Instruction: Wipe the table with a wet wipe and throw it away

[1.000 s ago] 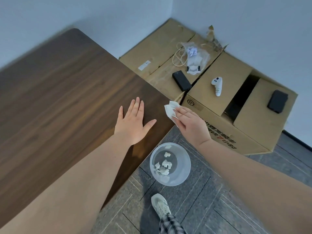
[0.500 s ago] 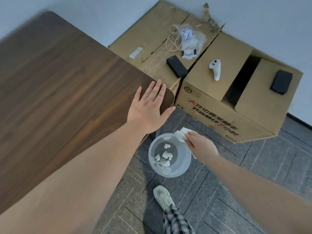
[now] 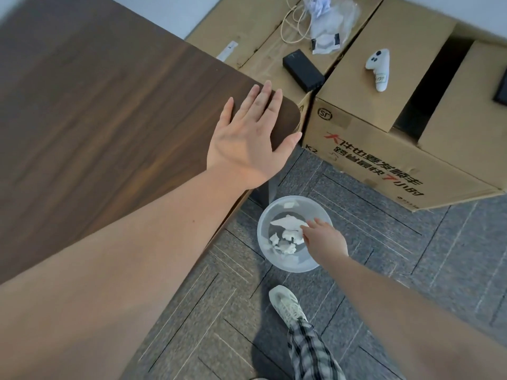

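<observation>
A dark wooden table [image 3: 109, 119] fills the left side. My left hand [image 3: 247, 144] lies flat and open on its rounded near corner. On the grey floor below the corner stands a clear plastic bin [image 3: 296, 266] holding several crumpled white wipes [image 3: 285, 242]. My right hand [image 3: 325, 241] reaches into the bin's mouth from the right. Its fingertips pinch the edge of the white wet wipe [image 3: 288, 222], which hangs spread out inside the bin above the crumpled ones.
Two cardboard boxes [image 3: 370, 149] stand against the wall right of the table. On them lie a white controller [image 3: 380, 68], a black block [image 3: 303, 70] and a plastic bag with a cord [image 3: 326, 23]. My shoe [image 3: 288, 305] is just behind the bin.
My right hand carried the wipe from the table's corner down into the bin. The view dropped and tilted toward the floor. My left hand slid to the table's corner and stayed flat.
</observation>
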`<state>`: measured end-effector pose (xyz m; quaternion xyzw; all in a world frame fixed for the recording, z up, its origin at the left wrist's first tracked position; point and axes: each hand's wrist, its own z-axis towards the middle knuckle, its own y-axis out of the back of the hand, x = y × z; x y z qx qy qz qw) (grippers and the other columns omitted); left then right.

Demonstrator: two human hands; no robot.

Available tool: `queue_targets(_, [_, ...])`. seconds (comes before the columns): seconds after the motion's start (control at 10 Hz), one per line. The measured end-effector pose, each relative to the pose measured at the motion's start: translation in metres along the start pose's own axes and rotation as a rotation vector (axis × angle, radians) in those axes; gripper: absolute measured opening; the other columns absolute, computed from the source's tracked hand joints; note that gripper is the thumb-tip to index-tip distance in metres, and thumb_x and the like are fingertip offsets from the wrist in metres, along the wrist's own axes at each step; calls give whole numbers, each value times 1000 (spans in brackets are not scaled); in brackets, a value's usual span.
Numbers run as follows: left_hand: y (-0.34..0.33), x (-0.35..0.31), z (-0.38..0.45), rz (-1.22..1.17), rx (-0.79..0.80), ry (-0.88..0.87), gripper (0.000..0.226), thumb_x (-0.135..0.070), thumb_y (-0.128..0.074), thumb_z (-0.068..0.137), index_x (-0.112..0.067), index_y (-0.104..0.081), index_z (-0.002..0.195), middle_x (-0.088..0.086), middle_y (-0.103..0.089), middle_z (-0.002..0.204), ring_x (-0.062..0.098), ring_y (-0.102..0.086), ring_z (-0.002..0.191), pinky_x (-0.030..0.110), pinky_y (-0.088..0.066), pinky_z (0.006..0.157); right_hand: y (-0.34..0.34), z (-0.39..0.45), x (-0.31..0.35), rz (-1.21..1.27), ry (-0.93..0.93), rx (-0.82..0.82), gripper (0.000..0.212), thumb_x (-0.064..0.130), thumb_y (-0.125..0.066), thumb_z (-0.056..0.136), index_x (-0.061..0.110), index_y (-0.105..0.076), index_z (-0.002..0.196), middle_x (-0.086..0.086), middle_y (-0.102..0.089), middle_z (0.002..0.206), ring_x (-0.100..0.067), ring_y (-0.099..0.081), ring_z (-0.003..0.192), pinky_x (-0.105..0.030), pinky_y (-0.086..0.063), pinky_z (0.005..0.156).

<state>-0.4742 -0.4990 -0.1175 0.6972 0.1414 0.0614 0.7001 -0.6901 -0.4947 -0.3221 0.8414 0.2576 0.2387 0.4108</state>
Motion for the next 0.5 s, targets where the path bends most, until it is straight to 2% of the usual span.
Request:
queue_targets(0.1, [1, 0, 0, 0, 5, -3, 73, -62, -22, 93, -21, -10, 152, -2, -6, 161, 12, -2, 147, 39, -1, 118, -8, 4, 0, -17, -39, 24, 31, 13, -39, 98, 16, -59, 121, -1, -53, 136, -27, -38, 133, -39, -41, 99])
queue_targets(0.2, [4, -2, -2, -5, -4, -7, 73, -61, -24, 93, -21, -10, 152, -2, -6, 161, 13, -3, 147, 39, -1, 118, -20, 7, -4, -62, -22, 99, 39, 19, -41, 99, 20, -43, 137, -5, -43, 146, -29, -24, 142, -42, -27, 112])
queue_targets(0.3, [4, 0, -1, 3, -10, -14, 72, -61, -25, 93, -20, -12, 151, -2, -8, 161, 14, -4, 147, 40, -2, 118, -23, 7, -2, -79, -3, 181, 52, 29, -35, 101, 24, -17, 150, -5, -26, 156, -26, -12, 147, -45, -12, 118])
queue_targets(0.5, [8, -3, -1, -24, 8, -8, 73, -61, -23, 93, -21, -10, 152, -2, -6, 161, 13, -3, 147, 39, -2, 118, 8, -7, 5, -74, 145, 144, 58, 29, -35, 101, 28, -7, 152, -3, -4, 161, -21, 1, 148, -43, -3, 119])
